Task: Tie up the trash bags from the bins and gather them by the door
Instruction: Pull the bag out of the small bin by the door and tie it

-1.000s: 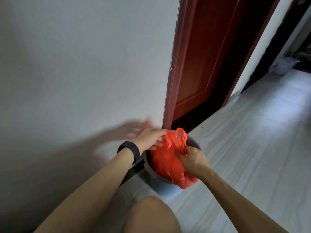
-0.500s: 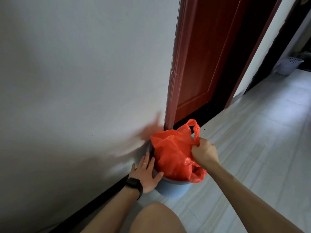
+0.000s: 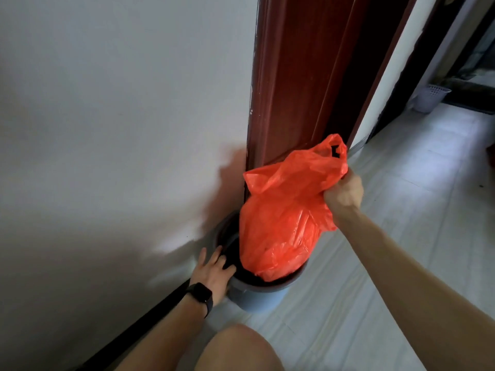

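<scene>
**hallway_lurker:** what's the room like from where you're crouched?

**OP:** plain white wall [image 3: 107, 129] fills my whole left side, with a black baseboard [image 3: 150, 311] running along its foot. Right of that there's a dark red door frame [image 3: 267, 103] and the door [image 3: 308, 76]. Then pale floor [image 3: 401, 236] stretches off to the right. Way back right a white slatted basket [image 3: 431, 97] sits on the floor by another doorway, can't tell what's in it. My bare knee [image 3: 235, 349] pokes in at the bottom.

**hallway_lurker:** and the bin?

**OP:** round blue-grey bin [image 3: 257, 298] on the floor, against the wall just beside the door frame. My left hand [image 3: 211, 274], black watch [image 3: 201, 294] on the wrist, lies on its near-left rim with the fingers released and spread over the edge. The red trash bag [image 3: 284, 218] is full and bulging. Its bottom end is down inside the bin and most of it is above the rim. My right hand [image 3: 344, 195] is clenched round the bunched plastic at the bag's upper right, and one handle loop sticks up past my fist. The left side of the mouth flops open, untied.
</scene>
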`<state>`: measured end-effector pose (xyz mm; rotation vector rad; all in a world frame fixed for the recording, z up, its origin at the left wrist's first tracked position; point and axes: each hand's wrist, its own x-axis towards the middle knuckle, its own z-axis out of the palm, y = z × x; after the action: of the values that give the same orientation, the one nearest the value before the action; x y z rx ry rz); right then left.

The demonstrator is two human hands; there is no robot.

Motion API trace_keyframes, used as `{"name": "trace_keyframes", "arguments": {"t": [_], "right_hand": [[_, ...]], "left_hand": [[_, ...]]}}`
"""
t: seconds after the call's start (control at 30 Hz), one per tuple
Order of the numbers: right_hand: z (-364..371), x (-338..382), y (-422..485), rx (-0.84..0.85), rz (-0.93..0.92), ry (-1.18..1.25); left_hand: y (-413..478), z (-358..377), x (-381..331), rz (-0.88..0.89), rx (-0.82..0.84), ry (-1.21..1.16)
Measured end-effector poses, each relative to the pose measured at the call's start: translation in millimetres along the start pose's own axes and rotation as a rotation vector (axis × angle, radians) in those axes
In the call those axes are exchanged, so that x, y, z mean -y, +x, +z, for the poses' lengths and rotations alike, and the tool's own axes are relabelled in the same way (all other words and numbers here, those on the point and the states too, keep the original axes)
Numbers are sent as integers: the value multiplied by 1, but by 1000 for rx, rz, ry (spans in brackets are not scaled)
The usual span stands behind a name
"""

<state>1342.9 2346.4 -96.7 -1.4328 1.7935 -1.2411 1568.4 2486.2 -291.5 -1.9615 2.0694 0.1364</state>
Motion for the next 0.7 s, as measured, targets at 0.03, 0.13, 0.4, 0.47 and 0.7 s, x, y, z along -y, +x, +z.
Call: {"name": "trace_keyframes", "arguments": {"t": [0.03, 0.13, 0.4, 0.47, 0.7], "right_hand": [[-2, 10, 3, -9, -28, 9], [-8, 35, 10, -23, -83, 26], [-58, 65, 23, -77, -104, 100], [-80, 64, 31, -94, -96, 80], [-144, 10, 51, -25, 57, 118]], "left_hand": [[1, -3, 1, -6, 14, 6], [5, -18, 2, -1, 96, 7], [18, -108, 0, 26, 146, -71], [26, -138, -5, 35, 65, -95], [37, -253, -83, 272, -214, -704]]}}
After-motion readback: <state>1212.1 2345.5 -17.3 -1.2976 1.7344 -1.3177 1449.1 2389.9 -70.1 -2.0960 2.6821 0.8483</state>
